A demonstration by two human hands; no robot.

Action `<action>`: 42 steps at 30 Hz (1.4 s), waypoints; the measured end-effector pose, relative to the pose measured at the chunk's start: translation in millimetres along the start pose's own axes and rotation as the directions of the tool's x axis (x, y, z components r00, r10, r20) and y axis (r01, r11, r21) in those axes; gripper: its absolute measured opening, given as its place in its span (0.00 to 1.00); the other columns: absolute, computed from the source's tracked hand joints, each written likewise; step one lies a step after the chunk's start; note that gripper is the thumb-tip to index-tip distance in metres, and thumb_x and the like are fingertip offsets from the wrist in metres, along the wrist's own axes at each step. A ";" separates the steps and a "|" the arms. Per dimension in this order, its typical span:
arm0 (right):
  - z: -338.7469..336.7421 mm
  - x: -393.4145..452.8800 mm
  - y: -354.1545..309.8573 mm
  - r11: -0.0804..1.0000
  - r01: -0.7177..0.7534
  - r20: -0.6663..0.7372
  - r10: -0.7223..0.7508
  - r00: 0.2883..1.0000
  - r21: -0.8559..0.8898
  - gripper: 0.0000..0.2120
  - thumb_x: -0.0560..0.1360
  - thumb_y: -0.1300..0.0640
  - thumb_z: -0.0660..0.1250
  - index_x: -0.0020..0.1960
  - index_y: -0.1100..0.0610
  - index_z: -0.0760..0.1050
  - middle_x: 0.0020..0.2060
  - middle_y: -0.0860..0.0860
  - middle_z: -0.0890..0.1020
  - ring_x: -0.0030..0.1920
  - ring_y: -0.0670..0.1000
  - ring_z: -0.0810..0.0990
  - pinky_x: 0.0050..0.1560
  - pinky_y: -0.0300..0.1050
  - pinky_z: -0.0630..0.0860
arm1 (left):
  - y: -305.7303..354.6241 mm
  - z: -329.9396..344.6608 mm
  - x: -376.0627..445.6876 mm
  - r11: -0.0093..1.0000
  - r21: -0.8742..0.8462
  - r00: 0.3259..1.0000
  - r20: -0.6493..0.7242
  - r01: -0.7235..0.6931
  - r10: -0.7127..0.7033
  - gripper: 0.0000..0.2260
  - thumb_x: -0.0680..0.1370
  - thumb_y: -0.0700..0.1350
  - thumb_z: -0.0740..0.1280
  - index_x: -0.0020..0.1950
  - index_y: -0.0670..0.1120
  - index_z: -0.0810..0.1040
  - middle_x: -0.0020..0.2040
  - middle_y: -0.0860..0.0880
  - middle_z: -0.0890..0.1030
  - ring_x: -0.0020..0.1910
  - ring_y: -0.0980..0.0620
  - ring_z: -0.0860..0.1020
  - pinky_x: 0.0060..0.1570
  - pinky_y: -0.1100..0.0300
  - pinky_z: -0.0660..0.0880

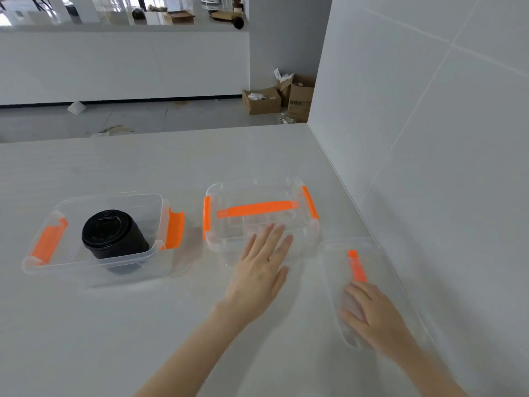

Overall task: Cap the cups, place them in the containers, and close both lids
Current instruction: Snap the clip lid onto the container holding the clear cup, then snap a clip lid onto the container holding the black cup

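Observation:
A black cup (111, 233) with a black cap lies tilted inside the open clear container (71, 267) on the left, whose orange side clips are flipped outward. A second clear container (220, 193) in the middle wears a lid with an orange handle (257, 209). My left hand (260, 270) rests flat on the near part of that lid, fingers spread. What is inside it I cannot make out. To the right a loose clear lid (337, 253) with an orange handle lies near the wall. My right hand (378, 316) grips its near end, fingertips showing hazily through the plastic.
Everything sits on a white table (171, 325) whose right side meets a white tiled wall (429, 138). Beyond the far table edge is a floor with cardboard boxes (263, 100).

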State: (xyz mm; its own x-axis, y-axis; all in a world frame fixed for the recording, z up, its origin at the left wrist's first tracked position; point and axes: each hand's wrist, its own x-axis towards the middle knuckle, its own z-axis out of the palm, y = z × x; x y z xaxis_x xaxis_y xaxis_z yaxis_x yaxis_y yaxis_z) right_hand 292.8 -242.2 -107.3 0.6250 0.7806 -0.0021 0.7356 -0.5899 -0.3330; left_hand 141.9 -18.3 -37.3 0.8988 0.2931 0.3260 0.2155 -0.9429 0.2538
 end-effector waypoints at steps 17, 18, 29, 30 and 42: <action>-12.1 -72.5 -20.6 0.993 0.099 -0.330 -0.115 0.937 -0.066 0.17 0.79 0.53 0.54 0.42 0.56 0.80 0.41 0.49 0.84 0.47 0.47 0.77 0.53 0.39 0.69 | 77.5 79.6 -18.7 0.963 -0.238 0.906 0.368 -0.126 0.209 0.22 0.71 0.46 0.57 0.65 0.48 0.72 0.64 0.46 0.78 0.63 0.45 0.77 0.57 0.48 0.76; -27.7 -70.4 -25.5 0.993 0.115 -0.373 -0.119 0.920 -0.034 0.16 0.79 0.53 0.54 0.44 0.57 0.79 0.42 0.50 0.84 0.48 0.47 0.76 0.53 0.39 0.70 | 76.9 74.4 -15.0 0.954 -0.276 0.930 0.308 -0.115 0.201 0.24 0.71 0.47 0.58 0.67 0.48 0.68 0.66 0.46 0.76 0.64 0.46 0.76 0.58 0.50 0.76; -175.1 -35.5 -112.7 0.685 0.261 -0.471 0.136 0.872 0.680 0.06 0.77 0.52 0.60 0.45 0.47 0.75 0.36 0.43 0.83 0.38 0.45 0.82 0.40 0.30 0.76 | 28.1 -18.8 -24.6 0.640 -0.705 0.933 0.089 0.307 -0.350 0.25 0.75 0.47 0.66 0.70 0.53 0.63 0.61 0.53 0.77 0.59 0.56 0.75 0.62 0.63 0.69; -177.3 -27.4 -119.2 0.639 0.266 -0.455 0.148 0.878 0.721 0.07 0.77 0.53 0.60 0.45 0.49 0.75 0.34 0.43 0.83 0.36 0.46 0.81 0.38 0.33 0.77 | 19.1 -26.8 -28.9 0.558 -0.756 0.906 0.109 0.343 -0.409 0.22 0.74 0.46 0.66 0.67 0.56 0.66 0.54 0.51 0.81 0.55 0.54 0.79 0.58 0.60 0.73; -102.1 92.9 -224.4 -0.052 -0.184 0.191 0.291 0.937 0.982 0.11 0.78 0.59 0.59 0.39 0.58 0.75 0.23 0.50 0.80 0.25 0.47 0.81 0.26 0.41 0.80 | -116.4 -133.5 -91.9 0.343 -0.747 0.581 0.071 0.569 -0.811 0.02 0.70 0.43 0.72 0.40 0.45 0.83 0.34 0.41 0.84 0.38 0.43 0.83 0.36 0.58 0.80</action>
State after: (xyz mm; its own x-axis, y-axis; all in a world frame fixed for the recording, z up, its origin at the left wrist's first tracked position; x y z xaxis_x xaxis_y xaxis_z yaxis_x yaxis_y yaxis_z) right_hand 212.5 -58.4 63.5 0.7500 0.5997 -0.2792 -0.4096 0.0896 -0.9079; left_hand -16.7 85.5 24.7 0.3746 0.9237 -0.0805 0.3002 -0.0387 0.9531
